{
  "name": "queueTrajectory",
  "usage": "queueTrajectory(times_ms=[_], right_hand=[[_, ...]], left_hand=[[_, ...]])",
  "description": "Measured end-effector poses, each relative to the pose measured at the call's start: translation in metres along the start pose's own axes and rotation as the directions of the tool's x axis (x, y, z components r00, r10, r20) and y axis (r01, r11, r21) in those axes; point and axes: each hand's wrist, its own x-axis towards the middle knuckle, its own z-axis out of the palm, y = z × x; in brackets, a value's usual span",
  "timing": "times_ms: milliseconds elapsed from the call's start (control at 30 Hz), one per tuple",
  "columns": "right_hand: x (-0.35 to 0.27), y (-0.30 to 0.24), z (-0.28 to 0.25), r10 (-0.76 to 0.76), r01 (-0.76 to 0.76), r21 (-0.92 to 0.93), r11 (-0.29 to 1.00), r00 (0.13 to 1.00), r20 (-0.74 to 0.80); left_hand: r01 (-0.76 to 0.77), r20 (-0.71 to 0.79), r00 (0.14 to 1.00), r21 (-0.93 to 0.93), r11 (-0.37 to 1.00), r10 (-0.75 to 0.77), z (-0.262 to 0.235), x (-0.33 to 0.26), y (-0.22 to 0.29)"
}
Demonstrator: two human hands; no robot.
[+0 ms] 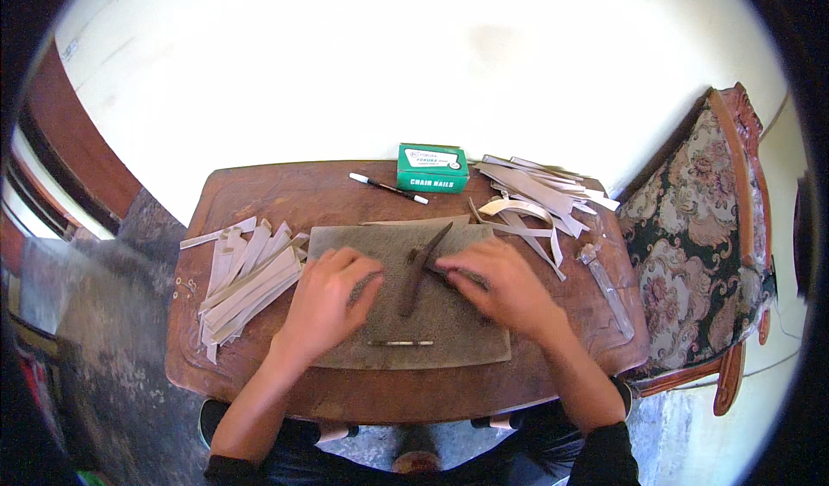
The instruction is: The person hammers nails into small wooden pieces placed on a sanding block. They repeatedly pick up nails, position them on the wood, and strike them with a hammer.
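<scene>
A grey-brown textured mat [466,339] lies on the wooden table between my hands. On it rests a dark pointed tool [413,287], knife-like, slanting from upper right to lower left. My left hand [332,292] hovers over the mat's left side, thumb and fingers apart, holding nothing visible. My right hand [501,280] is just right of the tool, its fingertips drawn together by a small dark shape; whether that is a separate piece or part of the tool, I cannot tell. A thin short stick [401,343], pale in the middle with dark ends, lies near the mat's front edge.
Pale cut strips [255,283] are heaped at left; more strips [535,188] and a curled strip [522,208] lie at back right. A green box [432,168] and a black-and-white marker [389,188] stand farther back. A clear-bladed item [609,294] and floral chair [691,218] are right.
</scene>
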Motion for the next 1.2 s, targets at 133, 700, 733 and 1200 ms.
queueTrajectory(times_ms=[133,700,733,1200], right_hand=[[0.019,0.053,-0.008,0.06,-0.064,-0.108,0.992,0.997,-0.04],[0.061,0.128,0.028,0.183,-0.148,-0.193,0.97,0.967,0.176],[0.063,0.127,0.027,0.186,-0.151,-0.2,0.968,0.967,0.174],[0.048,0.055,-0.025,0.254,-0.301,0.25,0.92,0.945,0.204]], left_hand=[[0.004,-0.049,0.999,0.044,0.999,-0.001,0.021,0.04,-0.027],[0.114,0.335,0.937,-0.013,0.993,-0.103,0.049,0.105,-0.098],[0.111,0.33,0.938,0.0,0.994,-0.105,0.05,0.105,-0.097],[0.273,0.283,0.945,-0.405,0.873,-0.165,0.0,0.086,-0.067]])
